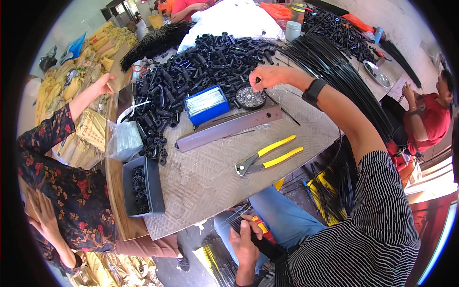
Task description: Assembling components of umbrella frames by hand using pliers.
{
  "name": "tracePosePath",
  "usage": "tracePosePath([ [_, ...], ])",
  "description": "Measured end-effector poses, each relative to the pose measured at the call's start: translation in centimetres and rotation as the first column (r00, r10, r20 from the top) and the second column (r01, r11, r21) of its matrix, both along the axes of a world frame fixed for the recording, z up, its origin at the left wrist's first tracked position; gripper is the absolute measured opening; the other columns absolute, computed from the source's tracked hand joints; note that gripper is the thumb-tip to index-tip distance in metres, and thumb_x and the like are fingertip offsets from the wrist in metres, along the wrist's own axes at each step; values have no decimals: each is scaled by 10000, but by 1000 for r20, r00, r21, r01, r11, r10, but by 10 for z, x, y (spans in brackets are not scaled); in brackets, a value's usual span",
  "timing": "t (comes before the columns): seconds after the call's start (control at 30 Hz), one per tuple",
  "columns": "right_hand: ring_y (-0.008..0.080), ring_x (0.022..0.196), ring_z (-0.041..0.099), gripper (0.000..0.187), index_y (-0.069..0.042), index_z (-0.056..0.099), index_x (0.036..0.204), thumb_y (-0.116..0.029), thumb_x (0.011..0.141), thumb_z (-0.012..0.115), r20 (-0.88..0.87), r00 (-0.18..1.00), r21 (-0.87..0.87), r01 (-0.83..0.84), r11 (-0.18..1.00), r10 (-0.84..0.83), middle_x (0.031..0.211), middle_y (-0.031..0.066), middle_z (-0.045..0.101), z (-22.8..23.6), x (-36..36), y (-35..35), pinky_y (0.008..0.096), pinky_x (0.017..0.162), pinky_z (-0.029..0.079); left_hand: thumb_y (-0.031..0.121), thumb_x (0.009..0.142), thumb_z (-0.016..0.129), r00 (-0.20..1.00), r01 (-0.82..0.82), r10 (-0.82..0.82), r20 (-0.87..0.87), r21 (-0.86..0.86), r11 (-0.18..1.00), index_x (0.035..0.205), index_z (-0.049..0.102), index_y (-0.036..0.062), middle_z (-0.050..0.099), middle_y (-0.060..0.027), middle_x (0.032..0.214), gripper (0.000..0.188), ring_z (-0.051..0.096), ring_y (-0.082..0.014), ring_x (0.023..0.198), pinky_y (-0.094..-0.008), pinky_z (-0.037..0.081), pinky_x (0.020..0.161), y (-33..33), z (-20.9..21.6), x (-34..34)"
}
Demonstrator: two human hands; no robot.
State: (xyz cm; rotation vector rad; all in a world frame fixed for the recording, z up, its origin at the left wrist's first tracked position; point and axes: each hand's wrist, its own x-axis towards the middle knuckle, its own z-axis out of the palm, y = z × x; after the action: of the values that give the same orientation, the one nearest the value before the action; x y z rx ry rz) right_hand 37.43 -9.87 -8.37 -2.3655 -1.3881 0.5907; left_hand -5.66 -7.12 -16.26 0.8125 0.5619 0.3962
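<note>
Right grip [261,79] pinched, load unclear, at round dish [251,109] behind grey bar [229,129], beside blue box [210,115]; left grip [245,243] around black rods [268,247]

Black heaped against white, with bright touches of blue and yellow.
Toward the far edge of the greyish-beige, crisscross-marked table [191,191], the piled tubes [167,81] are black and the draped bundle [229,21] behind them is white; the long rods [342,79] along the right side are black. Mid-table, a vivid blue box [211,116] has whitish strips [205,101], beside a lilac-grey bar [229,130]. Nearer the front edge, pliers [275,154] show yellow handles; at the left edge, brown wood borders a slate-grey bin [157,193]. The wearer's sleeve [382,191] is black with thin white stripes; a co-worker's top [79,205] is dark, flowered in red.
</note>
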Motion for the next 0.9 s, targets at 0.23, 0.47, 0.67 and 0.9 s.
tracePosePath([
  [0.23,155,467,527,181,-25,644,827,-123,706,553,-61,987,92,156,983,-150,701,77,637,6,21,-27,304,467,424,186,908,467,1000,0,0,-6,10,1000,942,473,7,462,-53,613,182,425,-127,502,-247,365,471,0,-1,-3],
  [0.47,339,700,613,141,-45,639,764,-137,684,569,655,749,-7,131,991,-94,753,161,632,-21,22,-43,422,611,484,199,906,482,1000,4,-3,7,-9,1000,948,466,-2,472,-59,617,206,434,-129,513,-243,371,482,0,1,-1],
  [0.67,317,715,618,123,-61,615,756,-152,686,570,796,603,-136,100,986,49,720,139,623,-27,12,-39,421,598,483,199,907,466,1000,0,0,-6,22,1000,940,471,22,446,-46,607,180,408,-123,496,-251,364,471,0,1,-1],
  [0.9,310,704,619,133,-71,615,775,-175,713,561,697,711,25,103,994,-91,738,131,629,-27,19,-54,403,603,479,196,909,462,1000,-2,2,-3,24,1000,944,472,20,447,-45,609,179,410,-123,495,-251,362,470,-1,2,-3],
])
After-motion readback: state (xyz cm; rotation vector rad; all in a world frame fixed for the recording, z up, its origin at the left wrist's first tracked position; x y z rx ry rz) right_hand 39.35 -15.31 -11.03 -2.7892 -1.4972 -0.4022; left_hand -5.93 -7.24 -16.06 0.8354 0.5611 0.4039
